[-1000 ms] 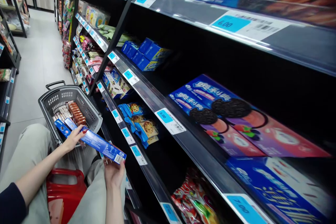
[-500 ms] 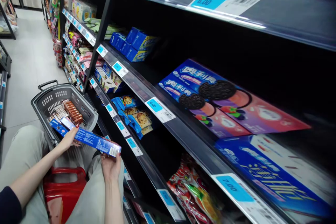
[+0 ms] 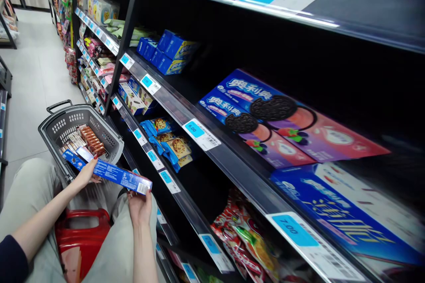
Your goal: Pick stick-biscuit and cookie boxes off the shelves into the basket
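Observation:
A long blue cookie box (image 3: 121,176) lies across my two hands above my lap, its printed side and barcode end facing up. My left hand (image 3: 86,173) grips it near its left end. At its barcode end my right hand (image 3: 139,208) holds it from below, fingers partly hidden. Beyond my left hand, another blue box end (image 3: 71,159) shows at the near rim of the grey shopping basket (image 3: 114,147); I cannot tell whether that hand also holds it. Inside the basket lie several brown-wrapped packs (image 3: 92,140) and paler packs (image 3: 75,140).
Dark shelves on the right hold pink and blue cookie boxes (image 3: 279,119), a blue and white box (image 3: 345,212), blue cookie bags (image 3: 171,141) and red snack bags (image 3: 244,239). Between my knees is a red plastic object (image 3: 83,239). An aisle floor (image 3: 36,75) runs ahead at left.
The view has shifted very slightly. Both hands keep their hold on the blue box with almost no movement.

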Motion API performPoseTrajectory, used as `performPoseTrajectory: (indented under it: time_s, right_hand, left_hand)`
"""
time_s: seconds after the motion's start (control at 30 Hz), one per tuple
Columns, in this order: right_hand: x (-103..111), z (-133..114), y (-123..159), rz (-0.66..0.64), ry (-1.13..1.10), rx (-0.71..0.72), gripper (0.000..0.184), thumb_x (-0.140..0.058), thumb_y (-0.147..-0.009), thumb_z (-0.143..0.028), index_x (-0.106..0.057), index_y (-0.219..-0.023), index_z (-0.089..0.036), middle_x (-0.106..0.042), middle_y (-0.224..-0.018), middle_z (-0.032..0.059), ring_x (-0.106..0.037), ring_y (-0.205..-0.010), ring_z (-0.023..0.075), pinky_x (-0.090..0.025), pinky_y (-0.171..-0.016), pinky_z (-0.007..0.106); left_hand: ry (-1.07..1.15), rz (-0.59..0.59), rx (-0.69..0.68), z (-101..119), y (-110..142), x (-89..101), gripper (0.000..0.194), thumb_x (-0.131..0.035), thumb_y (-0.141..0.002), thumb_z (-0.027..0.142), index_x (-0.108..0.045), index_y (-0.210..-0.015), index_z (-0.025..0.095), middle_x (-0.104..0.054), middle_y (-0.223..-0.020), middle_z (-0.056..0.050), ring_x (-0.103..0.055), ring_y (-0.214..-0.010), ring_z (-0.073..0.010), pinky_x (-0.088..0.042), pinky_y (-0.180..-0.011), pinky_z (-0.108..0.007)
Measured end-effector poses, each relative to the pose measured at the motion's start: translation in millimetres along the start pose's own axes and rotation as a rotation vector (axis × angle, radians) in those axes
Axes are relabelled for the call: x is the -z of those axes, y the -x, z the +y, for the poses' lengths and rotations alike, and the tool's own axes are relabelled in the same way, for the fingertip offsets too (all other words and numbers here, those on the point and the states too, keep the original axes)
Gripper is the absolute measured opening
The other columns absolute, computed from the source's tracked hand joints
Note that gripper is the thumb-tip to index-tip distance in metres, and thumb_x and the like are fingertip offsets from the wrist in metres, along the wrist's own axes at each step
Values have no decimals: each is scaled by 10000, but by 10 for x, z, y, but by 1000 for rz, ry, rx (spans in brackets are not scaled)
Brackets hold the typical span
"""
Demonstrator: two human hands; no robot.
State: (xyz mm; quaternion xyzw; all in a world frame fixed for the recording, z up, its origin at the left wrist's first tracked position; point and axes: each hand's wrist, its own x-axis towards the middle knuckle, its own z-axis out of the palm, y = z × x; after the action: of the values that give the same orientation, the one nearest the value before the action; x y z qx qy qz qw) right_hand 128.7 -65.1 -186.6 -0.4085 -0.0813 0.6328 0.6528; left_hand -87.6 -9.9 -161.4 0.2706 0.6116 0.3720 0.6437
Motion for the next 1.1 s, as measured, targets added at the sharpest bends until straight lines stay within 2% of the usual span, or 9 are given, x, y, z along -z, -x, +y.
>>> performPoseTrajectory:
  time_s: [0.1, 0.27, 0.43, 0.7, 0.97, 1.1]
  right_hand:
    - [-14, -12, 8, 13, -14, -10, 397, -761, -633, -540, -632, -840, -227, -696, -823, -2, -565, -606, 126, -487, -596, 272]
    - [-39, -26, 21, 18, -20, -49, 386, -733, -678, -527, -631, -891, -222, -679, -804, -19, -554, -596, 110, -481, -599, 261]
    - [-68, -38, 33, 74, -72, -71, 423, -785, -615, -501, -617, -869, -207, -669, -816, -18, -544, -616, 117, -470, -593, 261]
    - [-119, -61, 58, 81, -90, -91, 422, -783, -611, -475, -618, -891, -207, -651, -832, -11, -524, -626, 114, -459, -588, 248]
    - [-121, -63, 68, 78, -66, -78, 409, -757, -647, -497, -614, -904, -212, -655, -862, -3, -511, -644, 126, -453, -597, 267]
    - [-134, -73, 74, 68, -52, -77, 396, -745, -658, -500, -614, -893, -209, -643, -827, -6, -507, -642, 129, -449, -595, 266]
  left_hand:
    - [-4, 4, 6, -18, -11, -1, 616, -501, -730, 739, -545, -931, 158, -612, -576, -40, -608, -534, -224, -527, -531, -346]
    - [-4, 27, -18, -38, -31, 3, 565, -438, -811, 707, -555, -906, 162, -612, -584, -38, -609, -539, -213, -524, -536, -332]
    - [-24, 40, -6, -27, -33, -11, 564, -412, -834, 698, -571, -870, 158, -595, -535, -34, -618, -533, -236, -523, -549, -354]
    - [-29, 45, -3, 0, -12, -35, 642, -381, -789, 780, -556, -772, 163, -572, -515, -35, -577, -501, -215, -516, -551, -352]
    - [-18, 54, 8, 29, 13, -47, 760, -369, -659, 914, -521, -717, 172, -524, -501, -38, -573, -531, -230, -522, -573, -380]
    - [-9, 49, 17, 30, 15, -49, 750, -354, -667, 916, -506, -686, 181, -519, -501, -34, -574, -541, -224, -529, -578, -373]
